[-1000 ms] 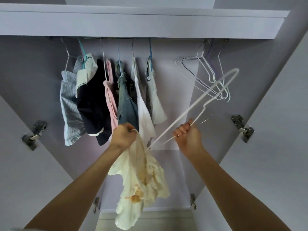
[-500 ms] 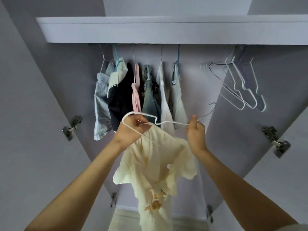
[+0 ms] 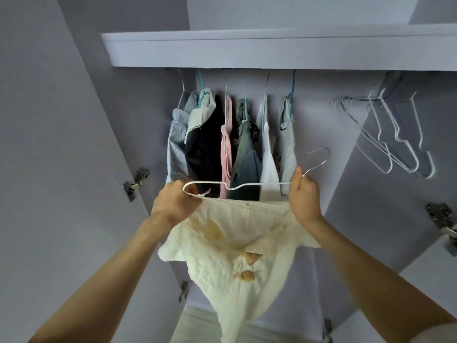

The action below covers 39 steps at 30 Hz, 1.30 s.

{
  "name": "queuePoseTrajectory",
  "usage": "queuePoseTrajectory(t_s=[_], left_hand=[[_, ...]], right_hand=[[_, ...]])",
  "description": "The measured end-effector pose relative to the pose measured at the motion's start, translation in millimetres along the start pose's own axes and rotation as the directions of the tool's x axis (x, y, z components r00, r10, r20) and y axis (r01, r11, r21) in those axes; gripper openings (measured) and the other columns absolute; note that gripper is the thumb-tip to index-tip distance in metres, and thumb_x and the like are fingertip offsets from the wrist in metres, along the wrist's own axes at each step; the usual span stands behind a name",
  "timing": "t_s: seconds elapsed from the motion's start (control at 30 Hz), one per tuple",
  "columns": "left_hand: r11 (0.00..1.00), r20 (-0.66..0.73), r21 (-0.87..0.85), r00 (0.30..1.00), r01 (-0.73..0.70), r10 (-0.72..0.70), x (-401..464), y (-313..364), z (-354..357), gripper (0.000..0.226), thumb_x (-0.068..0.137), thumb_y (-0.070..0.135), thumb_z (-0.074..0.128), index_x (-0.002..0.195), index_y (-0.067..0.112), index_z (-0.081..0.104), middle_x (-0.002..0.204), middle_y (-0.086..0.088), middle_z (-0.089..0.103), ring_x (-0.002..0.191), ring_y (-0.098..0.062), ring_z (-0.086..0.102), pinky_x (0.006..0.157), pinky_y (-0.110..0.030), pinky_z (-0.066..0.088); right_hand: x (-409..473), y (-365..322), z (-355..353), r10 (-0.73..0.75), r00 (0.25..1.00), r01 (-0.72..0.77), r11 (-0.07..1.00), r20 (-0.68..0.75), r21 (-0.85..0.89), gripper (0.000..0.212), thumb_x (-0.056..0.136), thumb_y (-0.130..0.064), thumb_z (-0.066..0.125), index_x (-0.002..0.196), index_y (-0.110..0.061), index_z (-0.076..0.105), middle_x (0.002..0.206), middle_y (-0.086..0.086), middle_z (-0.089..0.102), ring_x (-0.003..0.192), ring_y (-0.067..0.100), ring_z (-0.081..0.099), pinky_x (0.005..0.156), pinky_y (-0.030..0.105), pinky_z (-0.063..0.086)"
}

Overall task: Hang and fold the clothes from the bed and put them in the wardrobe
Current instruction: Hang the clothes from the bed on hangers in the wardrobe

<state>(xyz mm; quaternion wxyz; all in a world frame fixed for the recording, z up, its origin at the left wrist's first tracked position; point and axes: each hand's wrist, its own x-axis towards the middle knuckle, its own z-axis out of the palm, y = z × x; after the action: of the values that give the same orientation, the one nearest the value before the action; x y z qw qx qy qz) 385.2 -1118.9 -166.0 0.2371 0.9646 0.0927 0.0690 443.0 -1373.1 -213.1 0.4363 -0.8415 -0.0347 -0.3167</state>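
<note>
The left hand is pinching the cream blouse together with the end of a white wire hanger at nine o'clock, while the right hand is gripping the hanger's neck at three — the blouse is drooping between them, in front of the open wardrobe, below its hanging clothes; empty hangers are dangling at two o'clock.

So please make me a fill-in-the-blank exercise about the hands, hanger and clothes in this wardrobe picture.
1. Both hands hold a ____ wire hanger.
2. The right hand grips the hanger near its ____.
3. The left hand also holds a ____ garment.
4. The spare hangers carry no ____.

Missing words: white; hook; cream; clothes
</note>
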Motion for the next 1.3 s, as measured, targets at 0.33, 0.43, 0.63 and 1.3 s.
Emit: queuePoseTrajectory(t_s=[0.33,0.43,0.63,1.3], left_hand=[[0.993,-0.127,-0.115,0.991,0.032,-0.047,7,-22,-4,0.038,0.083,0.018,0.067,0.062,0.02,0.035,0.057,0.001,0.041,0.064,-0.026,0.038,0.053,-0.031,0.03],[0.918,-0.017,-0.392,0.997,0.057,-0.069,17,-24,-7,0.026,0.081,0.017,0.07,0.065,0.009,0.052,0.059,0.0,0.047,0.06,-0.021,0.044,0.052,-0.027,0.039],[0.743,-0.013,-0.669,1.0,-0.002,-0.01,16,13,-14,0.017,0.089,0.006,0.058,0.078,0.007,0.045,0.054,0.001,0.036,0.045,-0.011,0.032,0.04,-0.019,0.029],[0.976,-0.274,-0.217,0.96,-0.004,-0.057,5,1,-42,0.022,0.082,0.006,0.055,0.067,0.014,0.04,0.059,0.001,0.042,0.057,-0.021,0.036,0.05,-0.027,0.032]], right_hand=[[10,-11,11,-0.159,0.987,0.159,0.987,0.01,-0.025,0.047,0.096,-0.035,0.024,0.058,-0.009,0.033,0.051,0.005,0.035,0.049,0.021,0.034,0.056,0.027,0.024],[17,-6,14,0.011,1.0,-0.014,0.994,0.022,0.113,0.047,0.094,-0.033,0.023,0.052,-0.013,0.028,0.048,0.003,0.033,0.047,0.021,0.034,0.053,0.032,0.023],[11,-7,24,0.325,0.929,-0.365,0.884,0.177,0.292,0.048,0.103,-0.024,0.031,0.057,-0.013,0.029,0.051,0.006,0.032,0.05,0.019,0.031,0.053,0.031,0.023],[7,18,54,0.152,0.985,-0.164,0.97,0.078,0.18,0.053,0.102,-0.017,0.033,0.05,-0.015,0.027,0.05,0.008,0.036,0.053,0.023,0.04,0.055,0.03,0.026]])
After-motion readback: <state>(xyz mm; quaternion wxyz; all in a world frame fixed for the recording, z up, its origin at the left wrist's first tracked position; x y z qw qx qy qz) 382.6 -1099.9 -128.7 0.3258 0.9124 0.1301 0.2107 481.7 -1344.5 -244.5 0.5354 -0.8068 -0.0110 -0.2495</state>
